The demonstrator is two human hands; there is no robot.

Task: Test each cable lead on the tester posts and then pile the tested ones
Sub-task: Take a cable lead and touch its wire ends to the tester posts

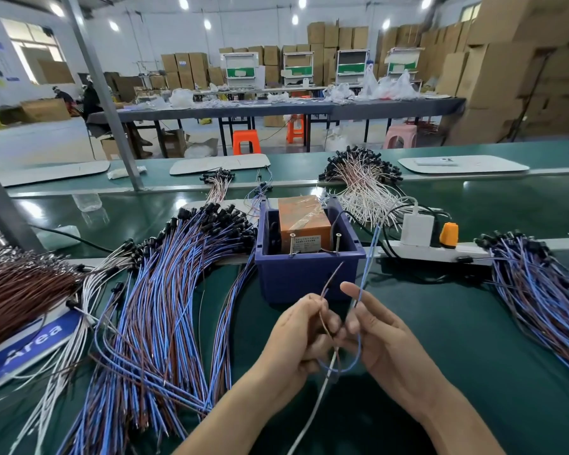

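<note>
My left hand (301,333) pinches a brown lead (329,280) whose bare tip points up toward the tester. My right hand (380,333) holds the blue lead (368,257) of the same cable, its tip rising beside the box. The tester is a blue box (306,277) holding an orange block (304,218), with two upright screw posts (314,246) at its front rim. Neither lead tip touches a post. A big pile of blue and brown cables (165,290) lies left of the box, and another pile (539,284) lies at the right.
A white power strip (437,249) with a white adapter and an orange plug sits right of the box. White and brown cables (362,182) are heaped behind it. A brown wire bundle (20,287) and a blue label (30,343) lie far left. A metal pole (102,90) stands behind.
</note>
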